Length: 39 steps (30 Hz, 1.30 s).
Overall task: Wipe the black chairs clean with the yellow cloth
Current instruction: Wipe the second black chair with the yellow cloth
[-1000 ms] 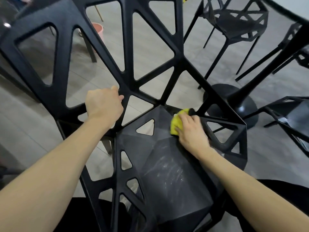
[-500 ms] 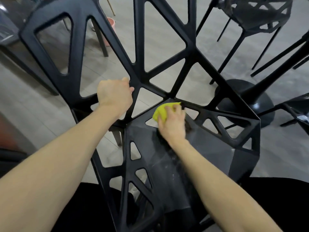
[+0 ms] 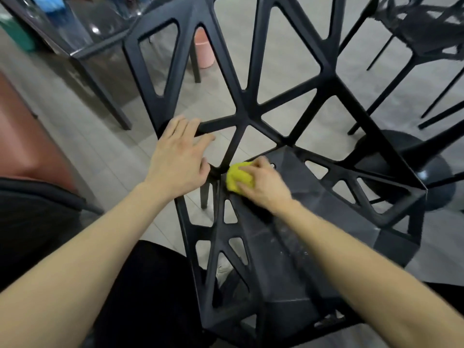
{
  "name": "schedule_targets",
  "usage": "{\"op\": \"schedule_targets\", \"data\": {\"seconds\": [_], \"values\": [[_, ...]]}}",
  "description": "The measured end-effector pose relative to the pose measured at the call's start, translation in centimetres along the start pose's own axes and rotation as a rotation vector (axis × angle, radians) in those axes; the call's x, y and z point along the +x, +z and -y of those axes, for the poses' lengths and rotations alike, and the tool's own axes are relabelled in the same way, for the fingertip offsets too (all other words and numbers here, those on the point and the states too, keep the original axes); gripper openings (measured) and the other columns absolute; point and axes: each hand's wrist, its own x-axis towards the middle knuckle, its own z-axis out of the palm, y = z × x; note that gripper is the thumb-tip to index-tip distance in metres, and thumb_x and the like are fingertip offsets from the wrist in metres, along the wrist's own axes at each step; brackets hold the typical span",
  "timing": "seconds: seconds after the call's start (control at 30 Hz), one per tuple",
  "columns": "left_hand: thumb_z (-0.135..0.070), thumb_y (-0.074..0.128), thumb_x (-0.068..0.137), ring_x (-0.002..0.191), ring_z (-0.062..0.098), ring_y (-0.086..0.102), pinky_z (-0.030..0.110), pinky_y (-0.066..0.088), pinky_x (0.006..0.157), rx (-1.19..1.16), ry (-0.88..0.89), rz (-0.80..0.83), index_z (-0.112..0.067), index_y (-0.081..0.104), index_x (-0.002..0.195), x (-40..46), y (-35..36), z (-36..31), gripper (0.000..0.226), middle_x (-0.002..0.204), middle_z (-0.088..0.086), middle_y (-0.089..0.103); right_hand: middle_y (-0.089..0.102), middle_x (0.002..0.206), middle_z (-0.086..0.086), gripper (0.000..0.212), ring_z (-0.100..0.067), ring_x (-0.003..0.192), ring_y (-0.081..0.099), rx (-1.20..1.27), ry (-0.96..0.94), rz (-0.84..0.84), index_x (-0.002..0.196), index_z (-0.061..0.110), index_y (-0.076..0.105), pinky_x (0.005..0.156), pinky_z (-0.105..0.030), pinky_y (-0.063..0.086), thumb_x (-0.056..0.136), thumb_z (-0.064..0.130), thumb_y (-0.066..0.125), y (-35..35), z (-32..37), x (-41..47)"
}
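We had the right hand (image 3: 265,183) curled over the bunched yellow cloth (image 3: 237,177), pressing it onto the back left corner of the seat (image 3: 288,222) of the nearest black chair (image 3: 296,104), right where the seat meets the lattice backrest. The left hand (image 3: 179,156) was loose, fingers extended and resting on a backrest strut (image 3: 216,125), gripping nothing that we could see; it looked like bracing.

Key relation: the cloth sat just right of the left hand, near it but not touching, with the strut junction (image 3: 218,170) between them. The unwiped seat ran toward us and to the right from the cloth, and pale smears (image 3: 288,237) showed on that panel beneath the right forearm. So we judged the next stroke needed to pull back toward the body along the seat's long axis, and the right hand, already on the cloth, was the one to do it. The left was nearer the backrest struts only.

Progress, as a guess: seat partly done, backrest lattice and side frame (image 3: 226,247) not obviously wiped. A second black chair (image 3: 424,28) stood at upper right, well apart, untouched. A pink bin (image 3: 204,50) stood on the floor behind the backrest.

Risk: cloth snagging in the triangular cut-outs.
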Motion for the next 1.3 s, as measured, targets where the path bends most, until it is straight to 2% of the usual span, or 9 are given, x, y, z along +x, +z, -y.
{"op": "schedule_targets", "data": {"seconds": [0.13, 0.17, 0.23, 0.47, 0.7, 0.9, 1.03, 1.13, 1.3], "values": [[-0.023, 0.045, 0.081, 0.127, 0.042, 0.053, 0.051, 0.026, 0.128, -0.037, -0.015, -0.011, -0.016, 0.067, 0.135, 0.3, 0.1, 0.2, 0.059, 0.138, 0.018, 0.056, 0.056, 0.114, -0.015, 0.044, -0.043, 0.106, 0.058, -0.088, 0.379, -0.237, 0.119, 0.011, 0.074, 0.091, -0.046, 0.051, 0.096, 0.040, 0.048, -2.8, -3.7, 2.8], [-0.023, 0.044, 0.080, 0.126, 0.042, 0.053, 0.051, 0.026, 0.128, -0.039, -0.014, -0.015, -0.016, 0.067, 0.135, 0.3, 0.2, 0.2, 0.059, 0.138, 0.018, 0.057, 0.056, 0.105, -0.013, 0.046, -0.042, 0.101, 0.058, -0.081, 0.309, -0.217, 0.111, 0.009, 0.075, 0.086, -0.045, 0.049, 0.096, 0.039, 0.043, -1.8, -1.4, 2.6], [-0.021, 0.045, 0.079, 0.125, 0.041, 0.054, 0.050, 0.026, 0.128, -0.042, -0.001, -0.025, -0.017, 0.066, 0.134, 0.6, 0.4, 0.3, 0.059, 0.138, 0.017, 0.057, 0.047, 0.096, -0.004, 0.034, -0.038, 0.093, 0.058, 0.010, 0.160, -0.103, 0.110, 0.008, 0.075, 0.085, -0.043, 0.050, 0.096, 0.035, 0.059, 1.1, 3.3, 1.0], [-0.017, 0.049, 0.079, 0.124, 0.043, 0.052, 0.050, 0.025, 0.128, -0.037, 0.008, -0.023, -0.017, 0.065, 0.133, 0.6, 0.6, 0.2, 0.057, 0.137, 0.016, 0.056, 0.046, 0.122, -0.003, 0.041, -0.030, 0.106, 0.060, 0.019, -0.024, 0.105, 0.131, 0.019, 0.072, 0.101, -0.040, 0.052, 0.095, 0.038, 0.070, 1.9, 2.3, -5.3], [-0.017, 0.046, 0.082, 0.125, 0.044, 0.053, 0.049, 0.025, 0.128, -0.012, 0.005, -0.018, -0.015, 0.068, 0.133, 0.9, 0.7, 0.5, 0.055, 0.136, 0.018, 0.058, 0.051, 0.125, -0.015, 0.029, -0.043, 0.100, 0.059, 0.048, 0.181, -0.122, 0.114, 0.010, 0.072, 0.096, -0.048, 0.050, 0.098, 0.031, 0.061, 3.4, 5.8, 1.9], [-0.017, 0.046, 0.081, 0.123, 0.043, 0.053, 0.049, 0.026, 0.127, -0.036, 0.009, -0.028, -0.014, 0.065, 0.134, 1.0, 0.8, 0.6, 0.057, 0.134, 0.017, 0.057, 0.048, 0.114, -0.004, 0.018, -0.032, 0.102, 0.057, -0.060, -0.056, 0.099, 0.106, 0.021, 0.073, 0.097, -0.042, 0.049, 0.098, 0.033, 0.064, 2.3, 1.5, -4.0], [-0.016, 0.046, 0.081, 0.127, 0.044, 0.053, 0.051, 0.022, 0.130, -0.056, 0.019, -0.024, -0.010, 0.064, 0.136, 0.5, 0.7, 0.3, 0.059, 0.138, 0.021, 0.056, 0.053, 0.119, -0.009, 0.026, -0.034, 0.108, 0.056, 0.010, 0.071, -0.117, 0.121, 0.017, 0.073, 0.098, -0.044, 0.049, 0.099, 0.029, 0.066, 3.5, 4.0, 0.7], [-0.014, 0.047, 0.081, 0.129, 0.042, 0.053, 0.050, 0.020, 0.132, -0.073, 0.000, -0.043, -0.008, 0.062, 0.139, 0.4, 0.8, 0.1, 0.060, 0.142, 0.021, 0.055, 0.054, 0.118, -0.008, 0.026, -0.036, 0.100, 0.057, 0.117, 0.215, -0.291, 0.118, 0.017, 0.073, 0.091, -0.050, 0.053, 0.093, 0.023, 0.073, 5.5, 5.2, 1.5], [-0.013, 0.048, 0.081, 0.133, 0.041, 0.053, 0.051, 0.021, 0.132, -0.109, -0.009, -0.051, -0.009, 0.060, 0.141, 0.4, 0.9, 0.1, 0.062, 0.146, 0.020, 0.054, 0.053, 0.114, -0.012, 0.028, -0.040, 0.090, 0.059, -0.054, 0.162, -0.139, 0.110, 0.013, 0.066, 0.074, -0.039, 0.043, 0.092, 0.034, 0.072, 2.9, 2.7, 3.1]]}}
